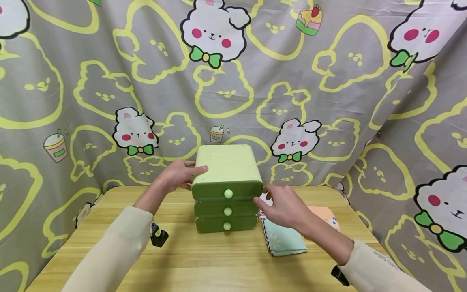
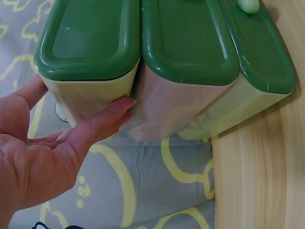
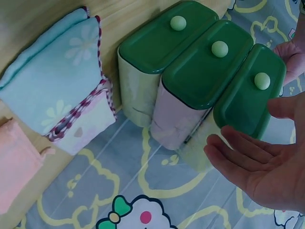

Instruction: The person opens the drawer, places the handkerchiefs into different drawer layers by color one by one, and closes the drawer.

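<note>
Three small drawer boxes with dark green fronts and pale green round knobs stand stacked on the table. The top drawer box (image 1: 228, 162) is pale yellow; the middle drawer box (image 2: 167, 102) has pinkish sides, and the bottom drawer box (image 3: 136, 90) is pale. My left hand (image 1: 178, 174) holds the top box at its left side, thumb over the top, fingers along the side down to the seam below. At the stack's right side is my right hand (image 1: 286, 205), its fingers loosely spread in the right wrist view. Whether they touch the box I cannot tell.
Right of the stack lies a folded light-blue cloth (image 1: 284, 239) with a checked edge, beside a white cloth (image 3: 90, 121). An orange-pink cloth (image 3: 19, 164) is farther right. A patterned curtain (image 1: 233, 97) hangs close behind the wooden table (image 1: 211, 259).
</note>
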Motion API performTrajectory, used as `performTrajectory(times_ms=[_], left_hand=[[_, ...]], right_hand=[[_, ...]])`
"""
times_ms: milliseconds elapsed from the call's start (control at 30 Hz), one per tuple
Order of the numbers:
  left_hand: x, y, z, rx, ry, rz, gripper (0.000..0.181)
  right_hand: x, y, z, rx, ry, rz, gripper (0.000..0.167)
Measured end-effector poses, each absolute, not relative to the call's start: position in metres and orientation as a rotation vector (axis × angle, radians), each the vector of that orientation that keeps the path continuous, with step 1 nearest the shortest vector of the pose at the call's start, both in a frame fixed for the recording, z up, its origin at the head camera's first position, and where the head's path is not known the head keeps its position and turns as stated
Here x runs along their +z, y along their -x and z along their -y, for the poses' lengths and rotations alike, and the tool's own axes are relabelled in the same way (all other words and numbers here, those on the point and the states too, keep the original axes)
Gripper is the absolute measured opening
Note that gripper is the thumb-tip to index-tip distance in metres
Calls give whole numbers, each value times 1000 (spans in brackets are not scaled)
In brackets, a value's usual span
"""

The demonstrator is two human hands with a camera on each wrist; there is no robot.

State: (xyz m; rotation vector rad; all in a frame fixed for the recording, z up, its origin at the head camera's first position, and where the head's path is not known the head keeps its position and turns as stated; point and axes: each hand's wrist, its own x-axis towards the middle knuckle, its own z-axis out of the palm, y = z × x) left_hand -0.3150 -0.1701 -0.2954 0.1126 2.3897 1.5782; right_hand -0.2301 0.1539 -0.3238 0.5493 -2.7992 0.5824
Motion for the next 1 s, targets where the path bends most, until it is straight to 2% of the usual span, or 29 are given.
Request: performTrajectory(times_ms=[300,733,1000], left_hand=[[-297,315,169,1596,-104,-2387,87],[-299,313,168,1642,-88,-2413,88],[-300,313,168,1650,-67,-2426,87]], right_hand=[[-321,229,-137,724,-657,2829,26],[-323,230,-114,1170,-691,2957,33],[-321,235,-98,1850,-603,2921,44]])
